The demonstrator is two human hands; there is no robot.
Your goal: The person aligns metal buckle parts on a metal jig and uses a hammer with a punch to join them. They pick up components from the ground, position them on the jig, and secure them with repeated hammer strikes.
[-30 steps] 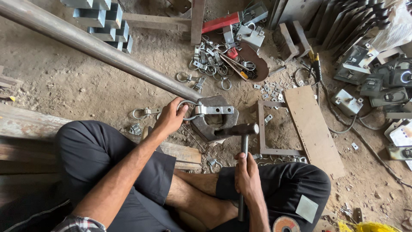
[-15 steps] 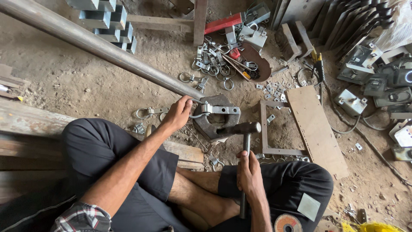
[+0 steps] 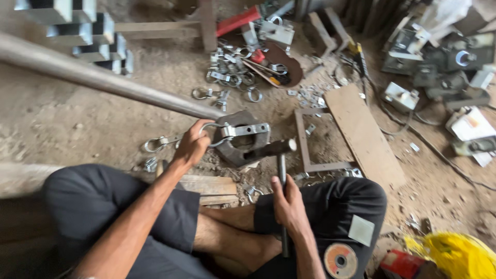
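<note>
Fingers of the left hand (image 3: 192, 146) are curled shut around the looped end of a metal clamp (image 3: 235, 132), pinning it flat on a thick steel ring block (image 3: 238, 150) that sits on the dirt floor (image 3: 77, 124) just in front of the person's crossed legs. Fingers of the right hand (image 3: 289, 206) are wrapped tight around the handle of a hammer (image 3: 281, 170), whose dark head hangs just above the block's right rim, beside the clamp.

To strike well, I would judge, the clamp should stay seated square on the block, the holding fingers kept back from the struck end, and the blow should land flat, not glancing.

A long steel pipe (image 3: 103, 80) runs from the block up and to the left. Behind the block lies a heap of similar clamps (image 3: 232, 77); to its right, a wooden board (image 3: 364, 134).
</note>
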